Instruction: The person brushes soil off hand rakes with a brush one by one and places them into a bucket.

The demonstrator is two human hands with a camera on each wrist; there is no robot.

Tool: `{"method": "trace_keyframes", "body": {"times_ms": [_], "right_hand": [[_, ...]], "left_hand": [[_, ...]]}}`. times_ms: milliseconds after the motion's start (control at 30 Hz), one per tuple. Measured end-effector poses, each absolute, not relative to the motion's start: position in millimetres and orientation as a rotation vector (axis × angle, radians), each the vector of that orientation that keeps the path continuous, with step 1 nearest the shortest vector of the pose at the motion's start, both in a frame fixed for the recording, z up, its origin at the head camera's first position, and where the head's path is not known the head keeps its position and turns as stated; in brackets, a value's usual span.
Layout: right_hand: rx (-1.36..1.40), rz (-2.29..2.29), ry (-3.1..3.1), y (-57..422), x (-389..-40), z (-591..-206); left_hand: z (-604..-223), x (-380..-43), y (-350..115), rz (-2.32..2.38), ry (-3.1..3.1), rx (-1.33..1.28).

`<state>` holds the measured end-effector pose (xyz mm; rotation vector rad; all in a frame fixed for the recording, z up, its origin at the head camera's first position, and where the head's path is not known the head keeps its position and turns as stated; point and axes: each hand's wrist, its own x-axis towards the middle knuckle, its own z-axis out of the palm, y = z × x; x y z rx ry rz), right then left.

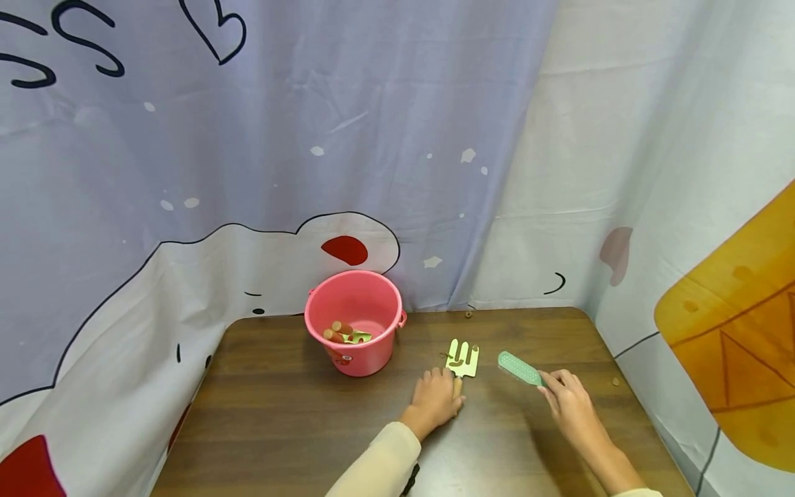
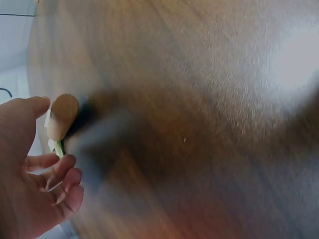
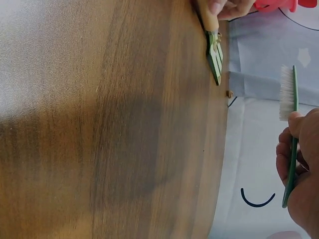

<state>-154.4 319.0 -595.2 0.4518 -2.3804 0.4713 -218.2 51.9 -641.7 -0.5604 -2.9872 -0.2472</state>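
A small hand fork (image 1: pixel 462 359) with pale yellow-green tines and a wooden handle lies on the table, brown bits showing on and beside its tines. My left hand (image 1: pixel 434 397) grips its wooden handle (image 2: pixel 64 115); in the left wrist view the thumb is by the handle's end and the fingers curl near the neck. To the right, my right hand (image 1: pixel 573 408) holds a green brush (image 1: pixel 520 368) by its handle, raised above the table. White bristles (image 3: pixel 287 94) show on the brush in the right wrist view.
A pink bucket (image 1: pixel 366 359) stands at the table's back left, with wooden-handled tools (image 1: pixel 335 335) inside. Small brown bits lie near the back edge (image 1: pixel 468 315) and right edge (image 1: pixel 615 381) of the wooden table (image 1: pixel 267 414). A printed curtain (image 1: pixel 373 138) hangs behind.
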Motion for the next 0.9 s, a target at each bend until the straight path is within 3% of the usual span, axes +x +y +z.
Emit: {"method": "trace_keyframes", "body": {"times_ms": [467,900], "right_hand": [[0.451,0.481,-2.414,320,-156,-596],[0.462,0.493,-2.405,316,-156,-599]], "left_hand": [[-646,-217,63,-0.506,-3.052,-0.516],[-644,-216,45,-0.476,-3.1,-0.583]]}}
